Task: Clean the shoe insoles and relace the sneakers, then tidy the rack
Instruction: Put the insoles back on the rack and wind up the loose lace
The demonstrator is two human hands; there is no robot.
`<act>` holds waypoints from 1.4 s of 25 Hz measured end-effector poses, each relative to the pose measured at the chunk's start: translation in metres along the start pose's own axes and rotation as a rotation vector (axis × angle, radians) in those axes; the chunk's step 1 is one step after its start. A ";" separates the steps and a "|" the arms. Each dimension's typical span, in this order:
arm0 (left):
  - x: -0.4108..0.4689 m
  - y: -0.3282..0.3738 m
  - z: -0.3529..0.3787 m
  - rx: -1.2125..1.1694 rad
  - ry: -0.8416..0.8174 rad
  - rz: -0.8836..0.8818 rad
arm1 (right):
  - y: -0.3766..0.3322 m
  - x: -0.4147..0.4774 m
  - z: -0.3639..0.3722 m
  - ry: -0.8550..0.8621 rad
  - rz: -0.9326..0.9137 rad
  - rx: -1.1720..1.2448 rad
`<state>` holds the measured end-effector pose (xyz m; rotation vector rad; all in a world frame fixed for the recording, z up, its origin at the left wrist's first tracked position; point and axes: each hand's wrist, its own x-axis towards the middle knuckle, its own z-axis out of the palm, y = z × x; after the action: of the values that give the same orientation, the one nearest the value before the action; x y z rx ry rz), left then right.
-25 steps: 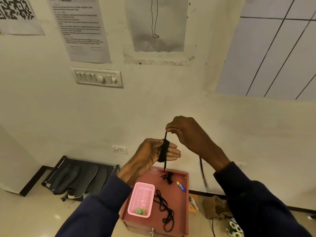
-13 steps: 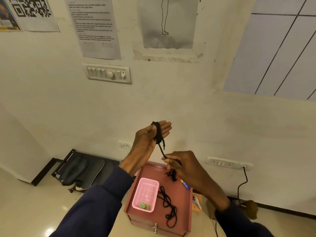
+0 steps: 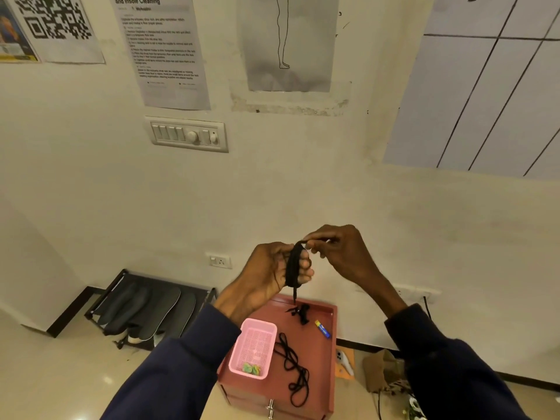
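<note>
One cream wall [image 3: 91, 192] fills most of the view. It carries a QR sheet [image 3: 57, 25] at far left, an instruction sheet [image 3: 165, 50], a figure sheet [image 3: 288, 40] and a switch panel [image 3: 188, 134] under them. Shoe rack [image 3: 106, 294] on the floor at left, against the wall, dark insoles [image 3: 157, 310] leaning side by side on it. Red worktop [image 3: 322, 365] at centre near. Pink basket [image 3: 260, 321] sits on its left side with a few green bits [image 3: 251, 368] in the near end. Both hands are raised close together above the far end of the worktop. Left hand [image 3: 266, 274] has its fingers curled, with the wound lace [image 3: 293, 266] coiled round them in several black turns and a short tail hanging straight down below the hand. Right hand [image 3: 339, 253] pinches the top of that coil between thumb and fingertips, just beside the left index finger. So both hands are clamped on the same lace. Loose lace [image 3: 295, 368], black, lies tangled on the worktop just right of the basket. Small black lace bundle [image 3: 300, 312] at the far end of the worktop. Blue-and-yellow tube [image 3: 322, 328] near it on the right; can't tell what it is.
</note>
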<state>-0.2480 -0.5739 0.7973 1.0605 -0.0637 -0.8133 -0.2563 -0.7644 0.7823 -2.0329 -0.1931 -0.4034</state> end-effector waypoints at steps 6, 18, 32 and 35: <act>0.013 -0.007 -0.003 -0.251 -0.115 0.022 | -0.006 -0.045 0.031 0.037 0.214 0.428; 0.021 -0.023 -0.001 -0.016 0.027 0.085 | 0.008 -0.059 0.049 0.214 0.427 0.720; 0.026 -0.033 -0.011 0.254 -0.001 0.210 | 0.037 -0.063 0.052 0.257 0.201 0.431; 0.030 -0.036 -0.025 0.305 -0.069 0.205 | 0.042 -0.062 0.046 0.220 0.152 0.324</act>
<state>-0.2367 -0.5820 0.7457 1.2886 -0.3587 -0.6654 -0.2926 -0.7420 0.7054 -1.6592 0.0311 -0.4640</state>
